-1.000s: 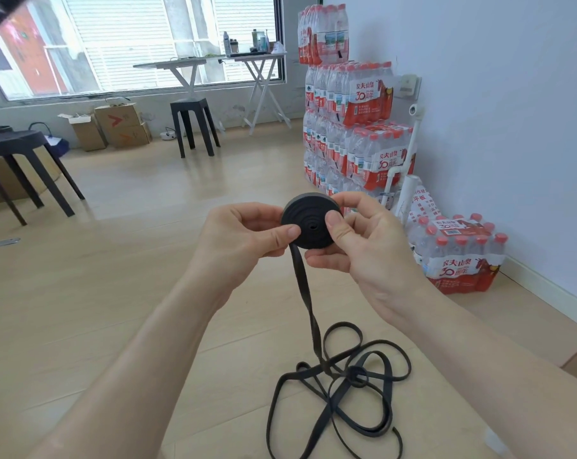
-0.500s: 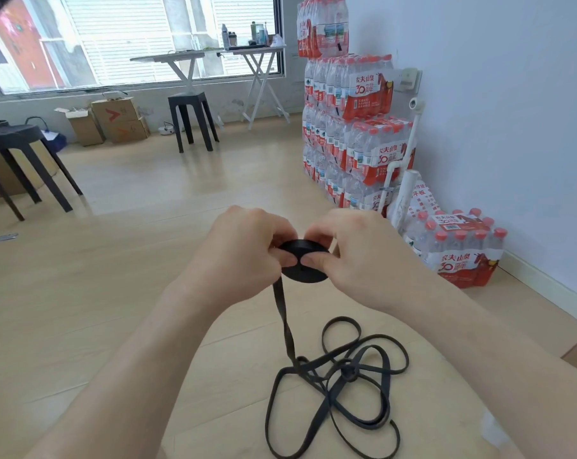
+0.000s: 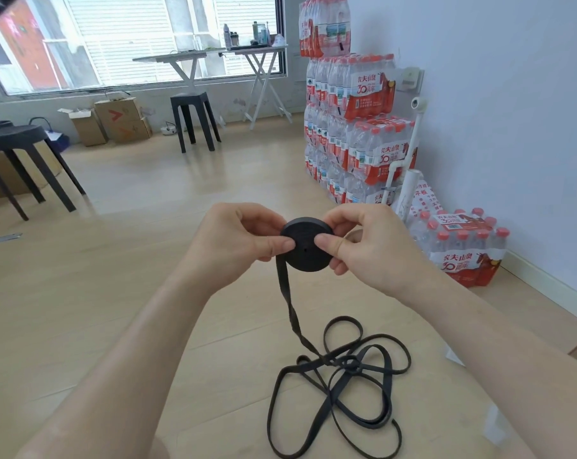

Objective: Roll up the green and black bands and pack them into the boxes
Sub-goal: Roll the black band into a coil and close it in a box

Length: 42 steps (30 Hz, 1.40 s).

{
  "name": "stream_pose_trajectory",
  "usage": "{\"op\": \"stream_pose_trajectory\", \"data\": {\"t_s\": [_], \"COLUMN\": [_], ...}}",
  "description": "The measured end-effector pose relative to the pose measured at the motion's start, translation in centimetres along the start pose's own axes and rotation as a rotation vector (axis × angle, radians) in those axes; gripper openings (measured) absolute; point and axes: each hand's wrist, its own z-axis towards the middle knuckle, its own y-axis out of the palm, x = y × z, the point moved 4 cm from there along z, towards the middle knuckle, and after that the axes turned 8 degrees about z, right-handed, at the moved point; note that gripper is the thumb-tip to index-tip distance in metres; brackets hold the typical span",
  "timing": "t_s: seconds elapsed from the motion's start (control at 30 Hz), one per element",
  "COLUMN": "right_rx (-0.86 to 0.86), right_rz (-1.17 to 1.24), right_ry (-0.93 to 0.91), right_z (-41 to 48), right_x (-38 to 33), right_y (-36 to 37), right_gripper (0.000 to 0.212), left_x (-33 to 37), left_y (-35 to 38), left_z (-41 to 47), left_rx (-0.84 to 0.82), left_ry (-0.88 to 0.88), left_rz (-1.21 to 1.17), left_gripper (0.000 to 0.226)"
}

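Note:
A black band is partly wound into a flat round roll [image 3: 307,250] held in front of me at mid-frame. My left hand [image 3: 234,240] pinches the roll's left side with thumb and fingers. My right hand [image 3: 363,246] grips its right side, thumb on the face of the roll. A loose strip of the band hangs from the roll's lower left down to a tangled pile of black loops [image 3: 343,385] on the wooden floor. No green band and no packing box is in view.
Stacked packs of bottled water [image 3: 350,127] stand against the right wall, with one more pack [image 3: 462,246] on the floor. Black stools [image 3: 194,120] [image 3: 19,160], cardboard boxes [image 3: 115,122] and white folding tables [image 3: 214,61] stand by the window.
The roll was lowered and tipped edge-on between my hands, and now it faces me again, slightly higher. The hanging strip has shifted with it, and the floor pile has barely changed.

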Motion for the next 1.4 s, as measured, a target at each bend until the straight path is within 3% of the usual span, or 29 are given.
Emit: {"op": "stream_pose_trajectory", "data": {"t_s": [0.3,0.5,0.7,0.77,0.87,1.0,1.17,1.4], "right_rx": [0.043,0.066,0.043,-0.036,-0.052,-0.070,-0.055,-0.007], "right_rz": [0.323,0.389,0.604,0.492,-0.018,-0.285,-0.344,-0.127], "right_ry": [0.138,0.161,0.263,0.279,0.130,-0.077,-0.109,-0.006], "right_z": [-0.2,-0.3,-0.6,-0.5,0.0,-0.4,-0.4,-0.2], "right_x": [0.5,0.9,1.3,1.2,0.6,-0.7,-0.8,-0.2], "right_y": [-0.4,-0.1,0.8,0.7,-0.6,0.2,0.1,-0.6], "right_gripper": [0.008,0.005,0.004,0.004,0.017,0.017,0.007,0.010], "left_x": [0.2,0.3,0.5,0.5,1.0,1.7,1.7,1.2], "left_y": [1.0,0.7,0.3,0.0,0.2,1.0,1.2,0.7], "left_z": [-0.1,0.0,-0.3,-0.3,-0.6,-0.9,-0.9,-0.3], "left_rx": [0.082,0.057,0.042,0.054,0.021,-0.005,0.062,0.066], "left_ry": [0.010,0.040,0.064,0.080,0.134,0.201,0.234,0.193], "left_rz": [-0.362,-0.196,-0.173,-0.119,0.090,0.304,0.340,0.266], "left_gripper": [0.018,0.017,0.025,0.025,0.027,0.035,0.033,0.025]}}
